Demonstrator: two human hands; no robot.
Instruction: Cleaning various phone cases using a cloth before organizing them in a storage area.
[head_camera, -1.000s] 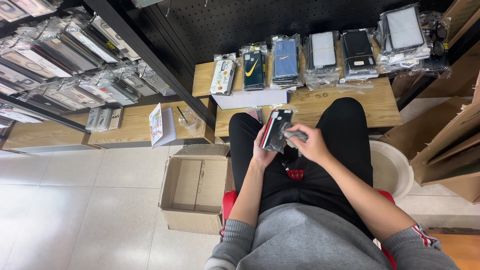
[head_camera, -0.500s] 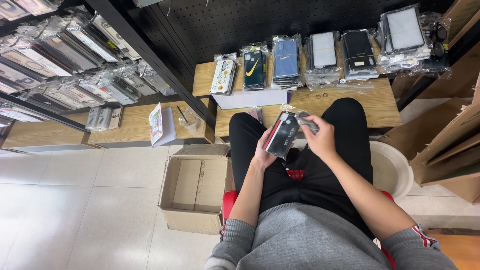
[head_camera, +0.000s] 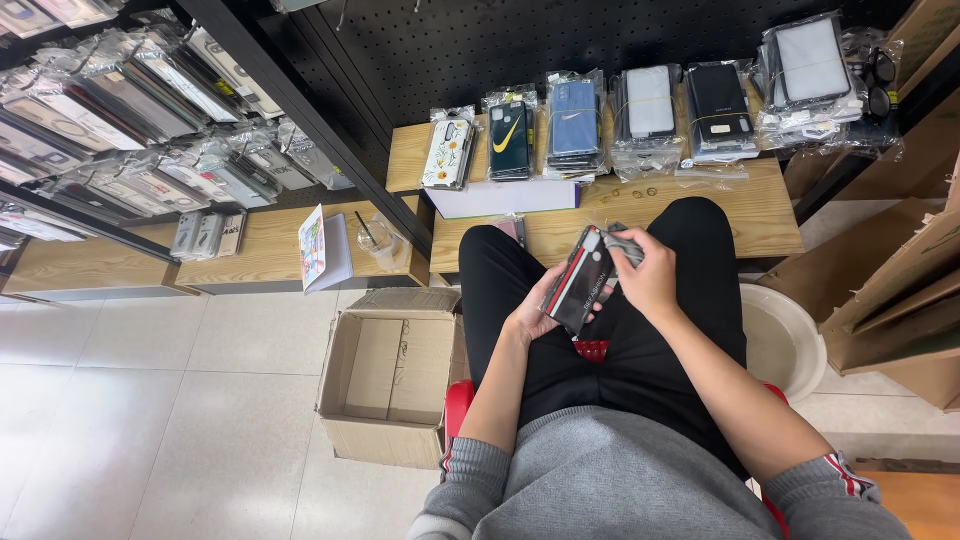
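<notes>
- Dark phone case (head_camera: 583, 280) held over the lap, left hand (head_camera: 532, 312) cupped beneath it.
- Right hand (head_camera: 650, 272) pinching clear wrapping (head_camera: 622, 243) at its top edge; wrapping apparently unfinished.
- Wrapped stacks (head_camera: 650, 108) already lined along the wooden shelf (head_camera: 760, 205).

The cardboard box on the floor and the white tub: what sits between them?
In the head view, the seated person's legs in black trousers lie between cardboard box and white tub.

The lower edge of the dark phone case (head_camera: 583, 287) is covered by the left hand (head_camera: 535, 312), and its top corner by the right hand (head_camera: 648, 275). The grey sleeves are cut off by the bottom edge. The brown cartons (head_camera: 900, 290) are cropped at the right edge.
</notes>
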